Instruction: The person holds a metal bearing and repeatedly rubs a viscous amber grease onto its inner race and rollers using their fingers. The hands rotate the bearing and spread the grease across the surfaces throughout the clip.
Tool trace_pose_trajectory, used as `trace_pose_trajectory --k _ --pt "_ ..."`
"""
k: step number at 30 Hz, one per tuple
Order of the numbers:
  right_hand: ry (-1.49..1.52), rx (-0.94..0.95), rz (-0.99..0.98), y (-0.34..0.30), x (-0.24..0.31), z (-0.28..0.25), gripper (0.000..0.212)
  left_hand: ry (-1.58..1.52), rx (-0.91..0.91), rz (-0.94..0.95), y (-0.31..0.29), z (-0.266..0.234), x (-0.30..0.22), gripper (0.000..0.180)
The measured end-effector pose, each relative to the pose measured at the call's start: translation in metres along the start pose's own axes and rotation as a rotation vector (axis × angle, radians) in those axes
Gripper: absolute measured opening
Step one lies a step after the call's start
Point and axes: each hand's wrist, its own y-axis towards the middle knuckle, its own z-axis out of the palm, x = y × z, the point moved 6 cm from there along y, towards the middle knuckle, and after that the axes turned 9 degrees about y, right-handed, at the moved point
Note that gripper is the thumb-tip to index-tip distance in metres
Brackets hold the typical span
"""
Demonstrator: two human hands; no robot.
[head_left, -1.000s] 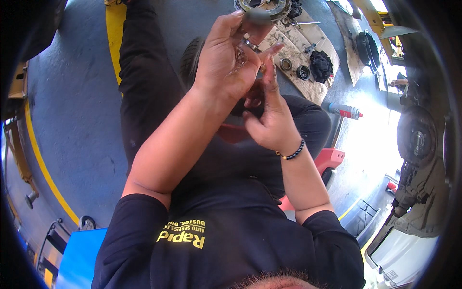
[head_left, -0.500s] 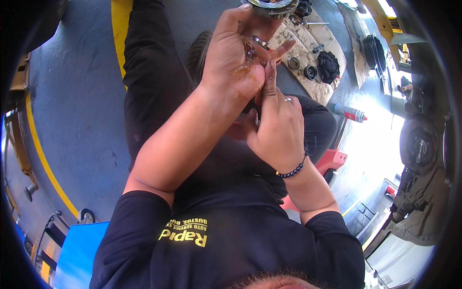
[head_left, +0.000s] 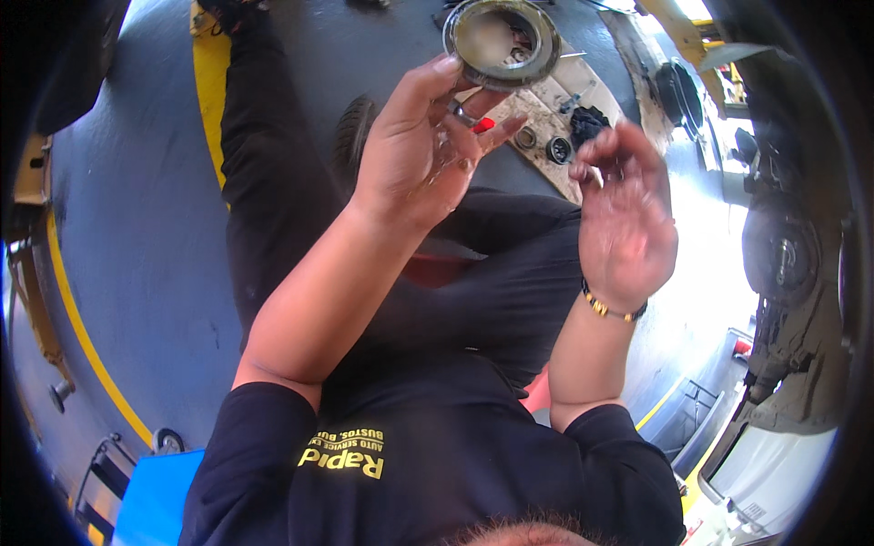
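Note:
My left hand (head_left: 421,146) is raised with its palm smeared with shiny amber grease. It grips a greasy round metal ring (head_left: 506,78) with a wide open centre, the thumb at its near left edge and fingers underneath. I cannot make out exactly which part it is. My right hand (head_left: 628,218) is held up to the right, apart from the left, palm showing and fingers loosely bent. Those fingers look dark with grease and slightly blurred, and I see nothing held in them.
Beyond my hands, a cardboard sheet (head_left: 546,177) lies on the blue floor. On it are a small dark round part (head_left: 559,150), a metal ring (head_left: 525,137) and a black crumpled bundle (head_left: 590,124). A tyre (head_left: 352,136) is near my legs; vehicle underparts (head_left: 783,255) stand at right.
My right hand has come away from my left palm and moved right, turning its palm into view. My left hand shifted slightly left and lower, bringing more of the ring into view.

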Motion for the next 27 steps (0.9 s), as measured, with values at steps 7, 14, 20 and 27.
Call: trace_pose_trajectory --k 7,14,20,27 --pt "0.092 -0.16 0.172 0.045 0.009 -0.002 0.055 0.091 0.164 -0.146 -0.01 0.016 0.013 0.043" --pt "0.051 -0.011 0.414 0.047 0.014 0.002 0.047 0.265 0.109 -0.254 -0.012 0.017 0.016 0.044" --pt "0.355 -0.076 0.491 0.035 0.008 0.013 0.042 0.351 0.14 -0.337 -0.009 0.006 0.017 0.043" --pt "0.406 -0.027 0.256 0.026 0.008 0.017 0.061 -0.051 -0.072 -0.169 -0.001 0.011 -0.001 0.053"
